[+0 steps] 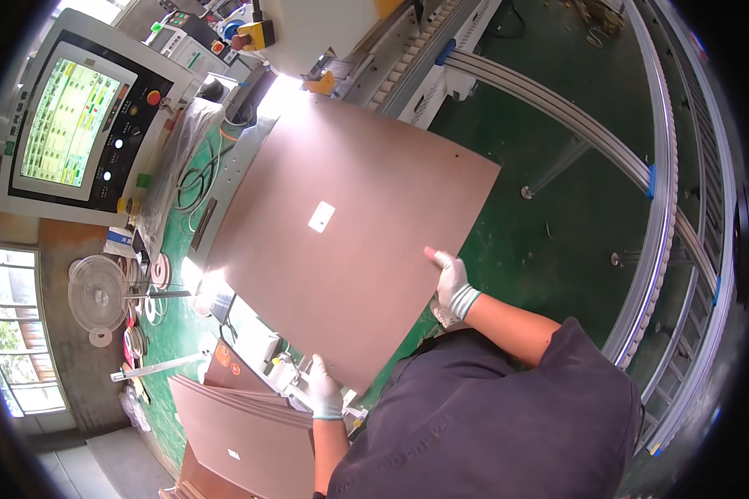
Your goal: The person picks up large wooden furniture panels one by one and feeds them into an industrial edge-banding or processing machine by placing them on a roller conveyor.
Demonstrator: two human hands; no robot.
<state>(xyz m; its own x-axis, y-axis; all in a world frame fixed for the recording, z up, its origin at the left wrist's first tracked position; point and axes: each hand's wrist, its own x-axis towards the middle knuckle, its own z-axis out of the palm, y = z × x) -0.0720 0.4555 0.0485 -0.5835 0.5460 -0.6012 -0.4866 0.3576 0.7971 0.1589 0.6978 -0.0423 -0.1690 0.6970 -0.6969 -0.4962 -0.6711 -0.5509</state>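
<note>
Both hands are on the board (354, 241), a big brown panel held flat out in front of the person. The left hand (324, 391), in a white glove, grips the near corner. The right hand (451, 281), gloved too, clamps the right edge with fingers curled over it. A small white label (321, 216) sits near the board's middle. The far end reaches toward the machine (374, 58), possibly resting on it, though glare hides the contact. Left of that stands the control screen (71, 121). More brown boards lie in a stack (241, 432) low at left, beside a fan (98, 291).
</note>
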